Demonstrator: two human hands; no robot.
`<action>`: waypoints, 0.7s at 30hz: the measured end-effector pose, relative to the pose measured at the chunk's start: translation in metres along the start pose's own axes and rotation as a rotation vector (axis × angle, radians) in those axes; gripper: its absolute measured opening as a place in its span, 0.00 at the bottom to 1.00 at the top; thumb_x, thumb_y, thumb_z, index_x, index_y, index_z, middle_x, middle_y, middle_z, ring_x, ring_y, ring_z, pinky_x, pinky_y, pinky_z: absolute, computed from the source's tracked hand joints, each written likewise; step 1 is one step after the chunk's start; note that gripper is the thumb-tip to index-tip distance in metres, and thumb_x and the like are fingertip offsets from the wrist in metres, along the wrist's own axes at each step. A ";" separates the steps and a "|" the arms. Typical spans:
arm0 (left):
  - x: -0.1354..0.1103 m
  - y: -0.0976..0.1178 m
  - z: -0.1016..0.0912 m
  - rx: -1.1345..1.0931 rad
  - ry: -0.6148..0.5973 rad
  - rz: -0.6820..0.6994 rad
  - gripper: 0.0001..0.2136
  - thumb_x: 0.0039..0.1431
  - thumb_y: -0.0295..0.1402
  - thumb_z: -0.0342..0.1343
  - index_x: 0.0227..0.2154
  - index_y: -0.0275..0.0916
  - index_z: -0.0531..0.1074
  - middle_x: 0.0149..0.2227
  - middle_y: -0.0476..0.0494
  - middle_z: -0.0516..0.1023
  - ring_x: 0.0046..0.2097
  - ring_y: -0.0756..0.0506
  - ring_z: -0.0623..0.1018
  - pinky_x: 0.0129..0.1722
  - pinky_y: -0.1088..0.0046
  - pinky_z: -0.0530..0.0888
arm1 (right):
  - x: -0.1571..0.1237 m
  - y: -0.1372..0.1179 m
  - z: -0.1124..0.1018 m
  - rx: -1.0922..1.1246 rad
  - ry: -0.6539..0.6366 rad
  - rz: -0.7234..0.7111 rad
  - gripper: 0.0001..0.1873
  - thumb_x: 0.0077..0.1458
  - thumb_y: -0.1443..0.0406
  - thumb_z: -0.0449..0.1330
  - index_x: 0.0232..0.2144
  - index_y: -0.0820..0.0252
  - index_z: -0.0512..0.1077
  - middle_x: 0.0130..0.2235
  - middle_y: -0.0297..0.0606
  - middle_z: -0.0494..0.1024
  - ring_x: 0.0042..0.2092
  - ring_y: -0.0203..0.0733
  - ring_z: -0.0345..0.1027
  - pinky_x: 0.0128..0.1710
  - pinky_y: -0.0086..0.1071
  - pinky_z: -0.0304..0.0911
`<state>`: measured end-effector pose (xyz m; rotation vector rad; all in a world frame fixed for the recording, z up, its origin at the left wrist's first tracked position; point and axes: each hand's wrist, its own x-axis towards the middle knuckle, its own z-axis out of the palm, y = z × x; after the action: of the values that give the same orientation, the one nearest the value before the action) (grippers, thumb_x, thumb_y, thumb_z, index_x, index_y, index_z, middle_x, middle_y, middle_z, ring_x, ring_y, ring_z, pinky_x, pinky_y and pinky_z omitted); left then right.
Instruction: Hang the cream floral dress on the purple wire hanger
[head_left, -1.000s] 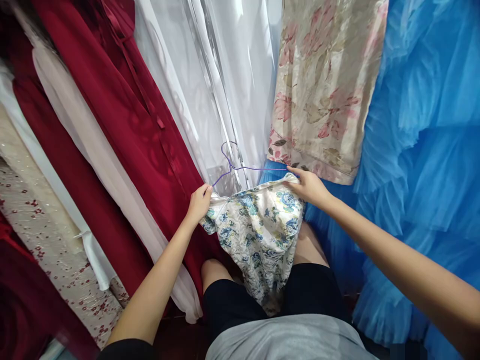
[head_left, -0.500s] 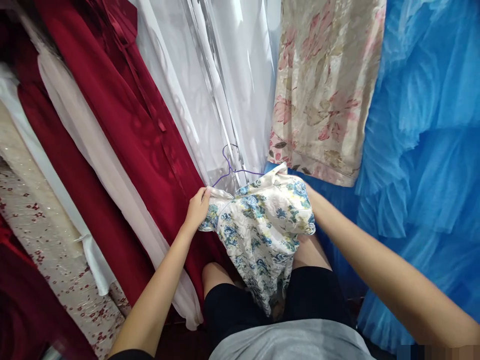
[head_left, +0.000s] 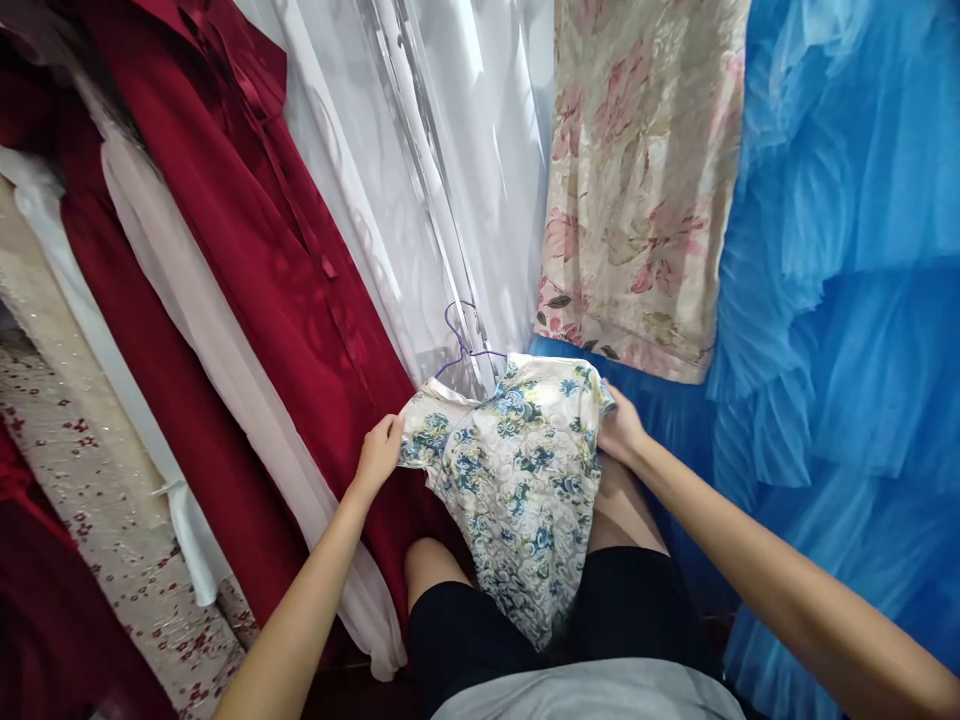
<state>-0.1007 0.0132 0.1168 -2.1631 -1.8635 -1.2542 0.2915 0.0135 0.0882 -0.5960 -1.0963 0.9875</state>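
A white short-sleeved top with blue and yellow flowers (head_left: 525, 470) hangs in front of my legs, spread between both hands. Its neck opening sits around a thin purple wire hanger (head_left: 463, 345), whose hook and upper arms show above the collar; the rest is hidden inside the cloth. My left hand (head_left: 380, 450) is closed on the edge of one sleeve. On the other side, my right hand (head_left: 621, 422) grips the opposite sleeve edge, its fingers partly behind the fabric.
Dark red dresses (head_left: 247, 290) and a pale pink one (head_left: 247, 400) hang at left. White drapes (head_left: 480, 150) are straight ahead. A beige cloth with pink flowers (head_left: 637, 200) and blue ruffled tulle (head_left: 847, 350) hang at right.
The top's right shoulder has been straightened out over the hanger, and its front lies flatter. My right hand, hidden behind the sleeve before, now shows at its edge.
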 end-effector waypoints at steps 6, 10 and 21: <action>-0.022 -0.003 0.007 -0.041 0.299 0.055 0.15 0.69 0.44 0.46 0.39 0.40 0.72 0.34 0.45 0.77 0.35 0.44 0.75 0.37 0.72 0.67 | 0.005 -0.016 0.013 0.103 0.228 -0.062 0.17 0.45 0.51 0.69 0.31 0.57 0.75 0.29 0.31 0.79 0.38 0.47 0.76 0.42 0.39 0.71; -0.018 0.026 0.007 -0.107 0.312 0.080 0.14 0.69 0.43 0.47 0.40 0.40 0.73 0.34 0.46 0.77 0.35 0.45 0.75 0.37 0.72 0.68 | 0.030 -0.039 0.023 0.131 0.300 -0.149 0.20 0.44 0.50 0.68 0.32 0.57 0.74 0.29 0.31 0.78 0.39 0.46 0.75 0.42 0.38 0.71; 0.024 0.053 0.031 -0.270 0.121 0.152 0.14 0.65 0.40 0.53 0.48 0.39 0.74 0.46 0.39 0.81 0.48 0.40 0.79 0.49 0.66 0.71 | 0.043 -0.082 0.060 0.052 0.051 -0.260 0.23 0.51 0.43 0.64 0.38 0.52 0.70 0.42 0.36 0.79 0.51 0.49 0.73 0.48 0.41 0.72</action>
<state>-0.0408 0.0330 0.1343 -2.2420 -1.5295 -1.6429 0.2705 0.0099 0.1971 -0.4214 -1.0687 0.7685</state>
